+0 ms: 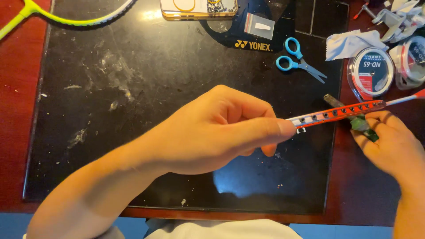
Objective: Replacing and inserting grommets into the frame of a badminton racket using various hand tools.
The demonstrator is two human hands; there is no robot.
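My left hand [221,130] is closed around one end of a red and white racket frame [341,111] with a row of small holes, thumb stretched along its side. The frame runs right and slightly upward over the mat's edge. My right hand [392,141] grips a small green-handled tool [361,123] whose dark metal tip [333,101] crosses behind the frame near its holes.
A scratched black mat [133,79] covers the red table [17,88]. Blue-handled scissors [297,59], a phone [199,9], a small plastic bag [260,25], a white cloth [349,43] and two string reels [371,71] lie at the back. A yellow-green racket [57,17] sits top left.
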